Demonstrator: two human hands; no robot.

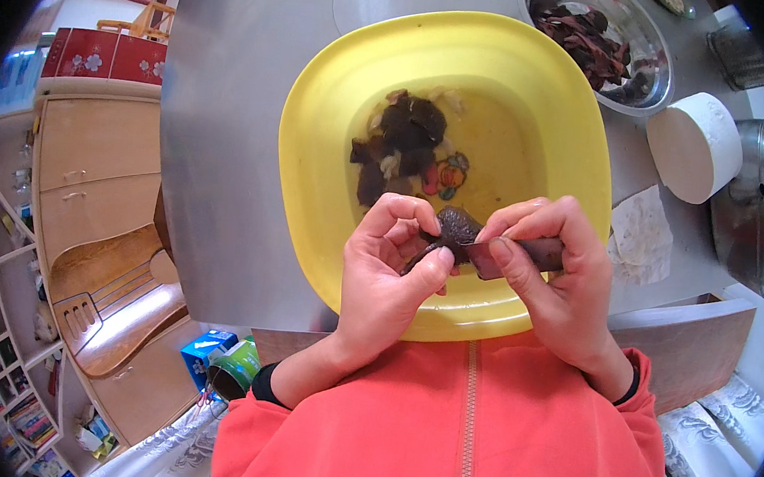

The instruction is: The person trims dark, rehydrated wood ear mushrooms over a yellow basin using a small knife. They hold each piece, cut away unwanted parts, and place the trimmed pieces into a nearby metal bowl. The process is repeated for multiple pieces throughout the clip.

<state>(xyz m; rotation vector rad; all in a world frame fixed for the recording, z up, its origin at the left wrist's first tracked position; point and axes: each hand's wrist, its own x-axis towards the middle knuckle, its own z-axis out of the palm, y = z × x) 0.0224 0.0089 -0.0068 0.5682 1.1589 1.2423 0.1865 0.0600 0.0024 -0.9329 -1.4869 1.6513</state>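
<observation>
A yellow plastic basin with shallow liquid stands on a metal tabletop. Over its near part, my left hand pinches a dark brown, wrinkled, soft piece between thumb and fingers. My right hand grips a flat dark reddish-brown piece with a straight edge, which touches the wrinkled one; whether it is a blade or food, I cannot tell. Several dark pieces lie with pale bits in the liquid, left of a coloured picture on the basin's floor.
A clear bowl of dark reddish strips stands at the upper right. Near it are a white paper roll, a crumpled paper sheet and a lidded metal pot. An open drawer juts out at the right. A wooden chair stands left.
</observation>
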